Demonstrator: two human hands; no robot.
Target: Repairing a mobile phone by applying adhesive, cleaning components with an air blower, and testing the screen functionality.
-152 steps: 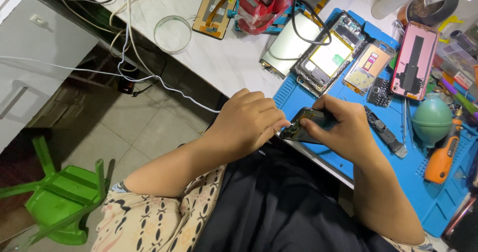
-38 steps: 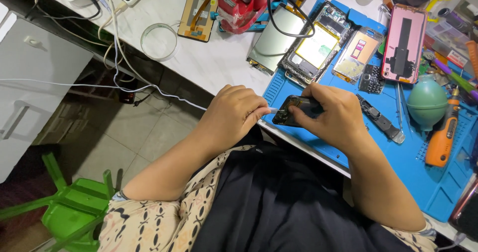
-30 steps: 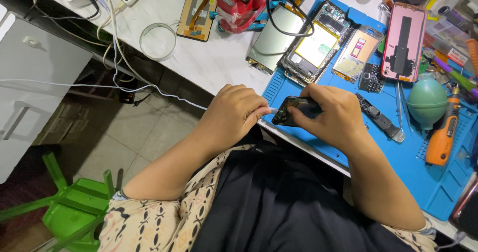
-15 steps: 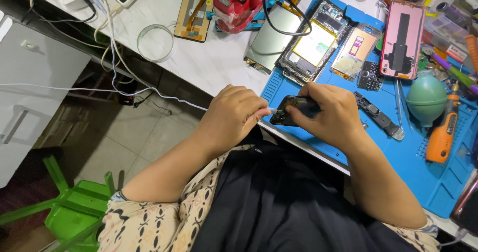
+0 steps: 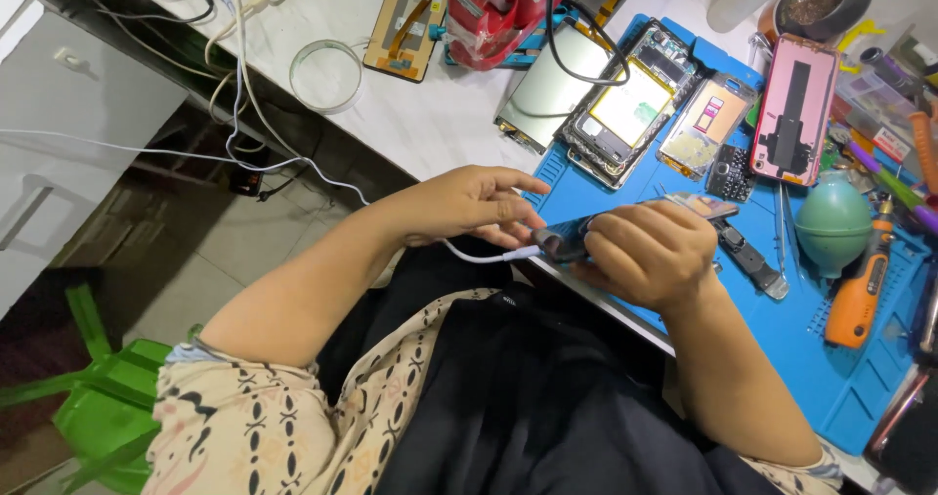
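The fingers of the left hand pinch a white cable plug at the end of a dark phone, which the right hand grips closed above the blue mat on the desk. One opened phone with a yellow battery, one pink phone back and one green blower bulb lie on the mat. A round clear dish sits on the desk, its contents not discernible.

Single view only, head cam, worn above the seated person, looking steeply down over chest and lap. Tilted: table edge runs diagonally from upper left to lower right, floor and green stool in lower left. Close range, approx. arm's reach; left hand and right hand near centre frame, just over table's near edge. Blue mat fills right side, cut off at right edge. No 2nd view, so no shared area.
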